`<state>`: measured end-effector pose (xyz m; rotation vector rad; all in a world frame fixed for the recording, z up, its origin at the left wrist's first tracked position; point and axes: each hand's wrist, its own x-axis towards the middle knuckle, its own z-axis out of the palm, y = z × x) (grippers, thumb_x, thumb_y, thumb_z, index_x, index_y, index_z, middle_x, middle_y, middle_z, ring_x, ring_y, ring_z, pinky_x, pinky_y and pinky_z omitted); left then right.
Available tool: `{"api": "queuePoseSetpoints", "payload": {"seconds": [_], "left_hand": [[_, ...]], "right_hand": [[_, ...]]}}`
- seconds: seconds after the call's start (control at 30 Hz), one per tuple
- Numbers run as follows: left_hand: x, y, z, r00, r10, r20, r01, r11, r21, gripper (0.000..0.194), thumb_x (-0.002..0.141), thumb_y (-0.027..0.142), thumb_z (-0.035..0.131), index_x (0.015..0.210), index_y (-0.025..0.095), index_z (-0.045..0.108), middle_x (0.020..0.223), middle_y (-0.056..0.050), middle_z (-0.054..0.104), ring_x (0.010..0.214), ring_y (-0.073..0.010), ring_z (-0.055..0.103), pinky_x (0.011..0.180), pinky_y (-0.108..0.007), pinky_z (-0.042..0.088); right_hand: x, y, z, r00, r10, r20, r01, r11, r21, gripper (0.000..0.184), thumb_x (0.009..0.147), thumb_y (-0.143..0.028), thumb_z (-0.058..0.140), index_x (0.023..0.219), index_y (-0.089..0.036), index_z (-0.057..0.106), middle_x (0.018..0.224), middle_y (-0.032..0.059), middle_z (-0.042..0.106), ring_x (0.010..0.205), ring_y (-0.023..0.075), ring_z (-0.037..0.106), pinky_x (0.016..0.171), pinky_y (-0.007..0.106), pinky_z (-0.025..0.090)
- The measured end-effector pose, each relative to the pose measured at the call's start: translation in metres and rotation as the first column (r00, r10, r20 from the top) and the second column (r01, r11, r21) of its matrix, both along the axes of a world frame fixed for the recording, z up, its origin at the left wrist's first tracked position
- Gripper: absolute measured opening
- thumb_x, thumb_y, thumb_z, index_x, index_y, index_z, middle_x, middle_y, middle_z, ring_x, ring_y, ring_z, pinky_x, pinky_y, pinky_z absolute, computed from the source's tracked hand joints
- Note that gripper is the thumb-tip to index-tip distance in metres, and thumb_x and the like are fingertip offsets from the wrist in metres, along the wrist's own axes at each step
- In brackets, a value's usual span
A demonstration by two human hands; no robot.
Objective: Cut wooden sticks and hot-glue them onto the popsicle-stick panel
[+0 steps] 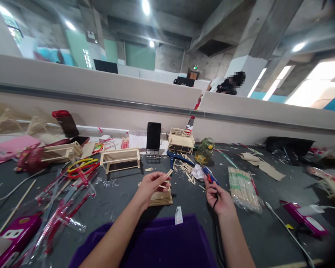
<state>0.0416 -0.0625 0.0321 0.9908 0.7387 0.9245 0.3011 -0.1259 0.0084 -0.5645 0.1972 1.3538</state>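
Pinching a thin wooden stick (169,173) between thumb and fingers, the left hand (153,186) is at the stack of wooden strips (161,200) on the dark surface (191,203); whether it touches the stack cannot be told. To the right of the stack, the right hand (219,197) is wrapped around a blue tool (210,176), from which a black cord (217,238) trails toward the near side. Beyond the stack and slightly right lie scattered wooden pieces (185,169), a dark blue tool (171,158) and a crumpled white wad (197,172). Straight beyond the stack, a black phone (153,134) leans upright on a small wire stand (153,156). A wooden frame (121,152) stands beyond the stack to the left, while a small wooden bench-like model (181,140) and a greenish bottle (204,150) stand beyond it to the right. Well right of the stack lies a plastic-wrapped bundle of sticks (243,188); on the near side of the stack is purple cloth (170,243).
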Motion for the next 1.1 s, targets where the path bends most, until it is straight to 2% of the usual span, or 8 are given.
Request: {"api": "queuePoseSetpoints", "payload": {"seconds": [0.13,0.23,0.3,0.43,0.63,0.73,0.83,1.1], "left_hand": [[0.038,0.0,0.006,0.994,-0.107,0.011,0.107,0.993,-0.049,0.032,0.068,0.04,0.074,0.082,0.012,0.069,0.099,-0.013,0.069,0.074,-0.0153,0.064,0.059,-0.024,0.052],[0.057,0.001,0.009,0.998,-0.06,-0.008,0.059,0.994,-0.089,0.033,0.065,0.04,0.076,0.079,0.011,0.068,0.09,-0.012,0.069,0.068,-0.0145,0.063,0.056,-0.023,0.051],[0.06,0.0,0.009,1.0,-0.017,-0.022,0.015,0.997,-0.081,0.033,0.064,0.041,0.076,0.077,0.011,0.067,0.081,-0.01,0.069,0.064,-0.0144,0.063,0.054,-0.024,0.05],[0.042,-0.001,0.01,0.986,0.147,-0.078,-0.147,0.989,0.004,0.031,0.063,0.04,0.076,0.075,0.012,0.068,0.069,-0.007,0.068,0.061,-0.0146,0.062,0.055,-0.024,0.049],[0.007,0.003,0.008,0.924,0.379,-0.057,-0.377,0.925,0.04,0.029,0.06,0.036,0.079,0.077,0.013,0.072,0.067,-0.005,0.069,0.062,-0.0149,0.063,0.06,-0.025,0.051],[-0.004,0.007,0.001,0.907,0.422,-0.023,-0.421,0.907,0.009,0.028,0.06,0.036,0.079,0.077,0.014,0.072,0.066,-0.004,0.069,0.058,-0.0123,0.062,0.059,-0.023,0.051],[-0.009,0.009,-0.006,0.913,0.407,-0.001,-0.407,0.913,-0.023,0.026,0.061,0.035,0.079,0.074,0.013,0.072,0.066,-0.004,0.069,0.056,-0.0111,0.061,0.057,-0.022,0.051],[-0.006,0.008,-0.007,0.908,0.418,0.01,-0.417,0.908,-0.042,0.025,0.061,0.033,0.078,0.068,0.01,0.07,0.061,-0.005,0.066,0.05,-0.01,0.057,0.054,-0.023,0.051]], "right_hand": [[0.003,-0.002,-0.002,0.999,0.047,0.028,-0.048,0.998,0.042,0.029,0.084,0.001,0.04,0.105,-0.018,0.05,0.093,0.0063,0.06,0.05,0.0019,0.049,0.037,0.008,0.043],[0.004,-0.007,0.005,0.969,0.035,0.243,-0.04,0.999,0.013,0.025,0.079,-0.005,0.055,0.101,-0.018,0.055,0.09,0.004,0.063,0.052,0.0027,0.051,0.037,0.008,0.042],[0.003,-0.012,0.012,0.872,-0.019,0.49,0.026,1.0,-0.009,0.029,0.072,-0.012,0.067,0.099,-0.017,0.059,0.086,0.002,0.065,0.054,0.0044,0.054,0.04,0.009,0.044],[-0.008,-0.02,0.032,0.517,-0.111,0.849,0.115,0.992,0.059,0.049,0.06,-0.025,0.08,0.104,-0.018,0.06,0.077,-0.0005,0.066,0.062,0.0112,0.06,0.048,0.016,0.048],[-0.051,-0.017,0.057,0.439,0.054,0.897,-0.152,0.988,0.015,0.039,0.073,-0.045,0.068,0.098,-0.017,0.062,0.048,-0.0064,0.049,0.039,0.0075,0.038,0.035,0.016,0.031],[-0.078,-0.01,0.05,0.257,0.07,0.964,-0.242,0.97,-0.006,0.042,0.074,-0.051,0.065,0.095,-0.015,0.064,0.048,-0.0051,0.05,0.041,0.0089,0.041,0.038,0.019,0.035],[-0.1,-0.006,0.032,0.119,0.064,0.991,-0.225,0.974,-0.036,0.044,0.073,-0.054,0.064,0.092,-0.015,0.065,0.056,-0.0007,0.059,0.043,0.0115,0.048,0.043,0.023,0.041],[-0.113,-0.009,0.012,-0.074,0.025,0.997,-0.103,0.994,-0.032,0.045,0.074,-0.055,0.061,0.094,-0.016,0.067,0.07,0.0063,0.069,0.063,0.0209,0.062,0.056,0.028,0.049]]}}
